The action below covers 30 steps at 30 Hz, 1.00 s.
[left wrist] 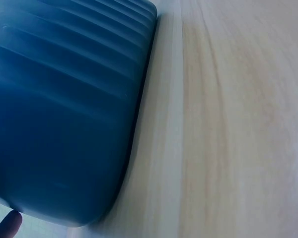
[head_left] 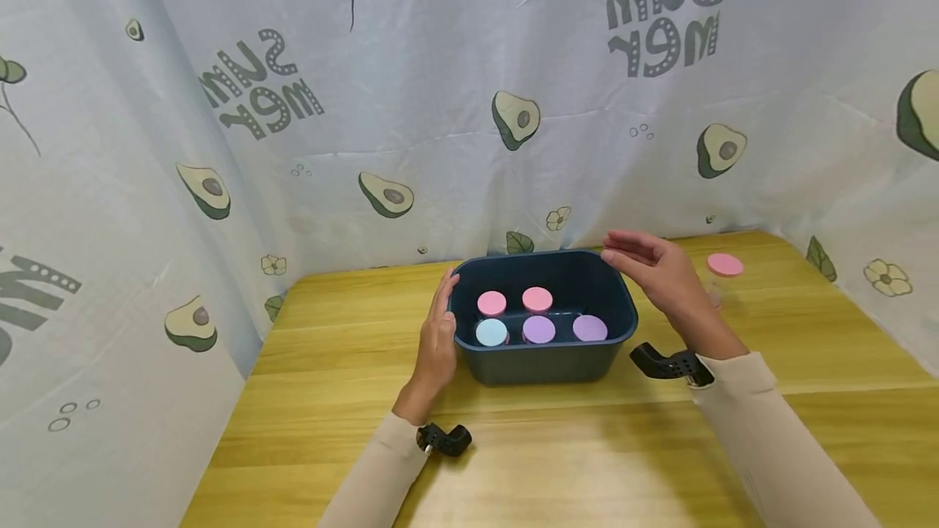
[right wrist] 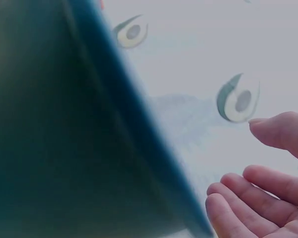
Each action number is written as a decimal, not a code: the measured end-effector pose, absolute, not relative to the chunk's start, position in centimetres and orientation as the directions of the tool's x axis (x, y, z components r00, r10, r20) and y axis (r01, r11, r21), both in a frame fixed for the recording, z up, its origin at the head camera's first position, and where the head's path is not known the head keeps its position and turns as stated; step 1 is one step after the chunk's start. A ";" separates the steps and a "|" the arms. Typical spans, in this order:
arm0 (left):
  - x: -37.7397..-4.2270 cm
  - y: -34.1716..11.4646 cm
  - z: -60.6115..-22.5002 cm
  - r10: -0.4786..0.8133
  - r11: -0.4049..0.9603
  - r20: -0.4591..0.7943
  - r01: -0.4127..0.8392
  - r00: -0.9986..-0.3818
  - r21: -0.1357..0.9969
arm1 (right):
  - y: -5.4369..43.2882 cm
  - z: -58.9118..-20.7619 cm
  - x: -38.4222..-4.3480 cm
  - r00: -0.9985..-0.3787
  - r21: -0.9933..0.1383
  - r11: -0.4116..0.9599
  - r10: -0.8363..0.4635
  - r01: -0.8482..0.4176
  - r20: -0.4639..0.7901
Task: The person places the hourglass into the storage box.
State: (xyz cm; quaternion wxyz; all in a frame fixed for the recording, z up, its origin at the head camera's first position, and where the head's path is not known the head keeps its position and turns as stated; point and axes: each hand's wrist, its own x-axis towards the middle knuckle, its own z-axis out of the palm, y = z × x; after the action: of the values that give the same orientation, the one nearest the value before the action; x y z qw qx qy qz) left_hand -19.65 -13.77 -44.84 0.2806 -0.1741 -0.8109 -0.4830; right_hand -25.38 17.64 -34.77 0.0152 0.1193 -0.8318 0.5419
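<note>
A dark blue bin stands on the wooden table. Several round-lidded jars sit inside it: two with pink lids, one with a light blue lid and two with purple lids. My left hand lies along the bin's left end, its fingers straight; in the left wrist view the bin's ribbed wall hides most of that hand. My right hand is by the bin's right back corner, fingers extended. In the right wrist view its fingers hold nothing beside the bin's rim.
A clear jar with a pink lid stands on the table right of the bin, partly behind my right hand. A white curtain with avocado prints hangs at the table's back edge. Wood-grain tabletop lies in front of the bin.
</note>
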 end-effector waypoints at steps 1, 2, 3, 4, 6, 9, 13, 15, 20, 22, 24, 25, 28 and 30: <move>-19.6 -13.7 -44.9 0.009 0.470 0.622 0.552 -0.783 0.688 | 17.9 -34.8 -25.4 -0.974 -0.900 0.381 -0.166 -0.209 0.156; -19.7 -13.7 -44.9 0.008 0.470 0.620 0.551 -0.784 0.690 | 18.2 -34.9 -25.3 -0.977 -0.906 0.374 -0.150 -0.200 0.154; -19.7 -13.7 -44.9 0.008 0.469 0.618 0.549 -0.786 0.692 | 18.5 -35.0 -25.3 -0.979 -0.909 0.368 -0.131 -0.196 0.158; -19.7 -13.7 -44.9 0.009 0.467 0.616 0.548 -0.788 0.694 | 18.8 -35.1 -25.3 -0.980 -0.910 0.367 -0.113 -0.193 0.162; -19.7 -13.7 -44.9 0.012 0.467 0.610 0.544 -0.792 0.697 | 19.3 -35.3 -25.1 -0.980 -0.911 0.363 -0.088 -0.197 0.177; -19.6 -13.8 -44.9 0.005 0.475 0.602 0.532 -0.799 0.702 | 19.9 -35.6 -24.9 -0.978 -0.909 0.361 -0.069 -0.207 0.195; -19.5 -14.0 -44.8 -0.009 0.478 0.601 0.525 -0.799 0.705 | 20.5 -36.0 -24.6 -0.972 -0.902 0.368 -0.032 -0.227 0.232; -19.6 -13.9 -44.7 0.001 0.473 0.604 0.532 -0.797 0.702 | 21.0 -36.0 -24.4 -0.967 -0.899 0.370 0.008 -0.234 0.255; -19.8 -14.2 -44.8 0.020 0.469 0.597 0.535 -0.802 0.703 | 22.0 -36.3 -24.2 -0.974 -0.920 0.347 0.071 -0.180 0.217; -19.9 -14.3 -44.9 0.017 0.473 0.594 0.530 -0.804 0.704 | 22.3 -36.3 -24.3 -0.978 -0.933 0.323 0.079 -0.159 0.194; -19.9 -14.5 -44.9 0.011 0.481 0.591 0.522 -0.806 0.704 | 22.3 -36.3 -24.5 -0.975 -0.940 0.297 0.091 -0.167 0.201; -19.9 -14.5 -44.9 0.011 0.481 0.595 0.526 -0.803 0.701 | 22.4 -36.3 -24.5 -0.970 -0.939 0.295 0.108 -0.178 0.218; -20.1 -14.6 -44.9 0.011 0.486 0.600 0.529 -0.800 0.696 | 22.4 -36.2 -24.8 -0.940 -0.927 0.299 0.182 -0.228 0.290; -20.1 -14.7 -45.0 0.013 0.489 0.604 0.532 -0.797 0.691 | 22.3 -36.1 -24.9 -0.916 -0.913 0.320 0.224 -0.254 0.334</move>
State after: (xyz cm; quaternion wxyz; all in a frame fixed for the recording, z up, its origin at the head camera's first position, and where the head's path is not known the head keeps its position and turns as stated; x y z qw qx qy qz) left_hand -20.10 -14.65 -44.98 0.2720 -0.1664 -0.8188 -0.4774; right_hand -24.91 22.35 -36.05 0.2053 0.0095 -0.7861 0.5829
